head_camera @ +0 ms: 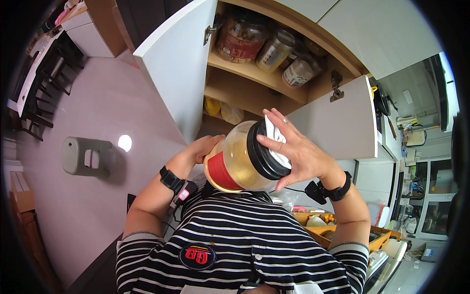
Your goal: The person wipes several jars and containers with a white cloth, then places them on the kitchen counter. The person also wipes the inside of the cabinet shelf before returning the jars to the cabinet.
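A large clear jar (235,158) with a red label and a black screw lid (262,150) is tilted in front of my chest. My left hand (207,147) holds it near its base from the left side. Over the lid spreads my right hand (293,147), with a folded white cloth or tissue (275,137) between the palm and the lid's top. The jar's base rim looks pale yellow, and its contents cannot be told. Part of my left hand is hidden behind the jar.
An open cabinet holds jars (240,40) on its upper shelf (253,71) and bags (231,113) lower down. Its white doors (176,62) stand out on both sides. A grey stool (75,156) is on the floor at left. Wooden trays (319,233) with food lie at lower right.
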A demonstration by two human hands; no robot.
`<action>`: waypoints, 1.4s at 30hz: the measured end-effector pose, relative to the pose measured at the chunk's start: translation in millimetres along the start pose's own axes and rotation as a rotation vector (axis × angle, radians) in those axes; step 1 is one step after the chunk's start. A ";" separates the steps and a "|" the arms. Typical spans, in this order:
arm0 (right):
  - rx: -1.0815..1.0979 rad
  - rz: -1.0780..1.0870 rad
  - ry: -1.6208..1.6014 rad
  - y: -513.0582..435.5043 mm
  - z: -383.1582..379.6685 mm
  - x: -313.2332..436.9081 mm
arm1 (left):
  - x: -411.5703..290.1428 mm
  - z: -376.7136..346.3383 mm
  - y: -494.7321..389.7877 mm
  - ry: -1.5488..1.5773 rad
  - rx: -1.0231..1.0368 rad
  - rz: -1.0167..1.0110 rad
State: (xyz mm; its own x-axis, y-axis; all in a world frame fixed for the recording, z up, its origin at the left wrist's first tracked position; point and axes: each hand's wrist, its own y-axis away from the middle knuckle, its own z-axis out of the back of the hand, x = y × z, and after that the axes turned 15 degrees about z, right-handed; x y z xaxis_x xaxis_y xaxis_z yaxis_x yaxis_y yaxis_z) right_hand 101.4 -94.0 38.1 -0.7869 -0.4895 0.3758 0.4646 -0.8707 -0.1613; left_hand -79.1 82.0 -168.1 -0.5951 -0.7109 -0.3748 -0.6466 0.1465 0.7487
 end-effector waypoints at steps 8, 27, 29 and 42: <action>-0.063 -0.843 -0.118 -12.9 -35.6 6.4 | 21.8 4.6 -31.9 0.105 -0.052 0.068; 0.026 -0.576 -0.196 -58.0 -30.4 -16.3 | 24.4 7.4 -8.3 0.001 0.392 0.074; 0.071 -0.631 -0.217 -61.0 -30.5 -13.4 | 25.3 4.4 -3.8 -0.014 0.408 0.058; -0.137 -0.274 -0.418 -53.4 -28.1 -44.5 | 6.2 -13.5 7.5 -0.090 0.407 0.001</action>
State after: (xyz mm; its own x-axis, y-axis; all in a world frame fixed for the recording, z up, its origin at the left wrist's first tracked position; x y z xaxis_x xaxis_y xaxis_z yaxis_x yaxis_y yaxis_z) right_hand 100.2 -27.1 4.3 -0.6294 -0.2064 0.7492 0.1847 -0.9762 -0.1137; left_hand -81.2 69.4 -157.4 -0.6238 -0.6503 -0.4336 -0.7709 0.4202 0.4787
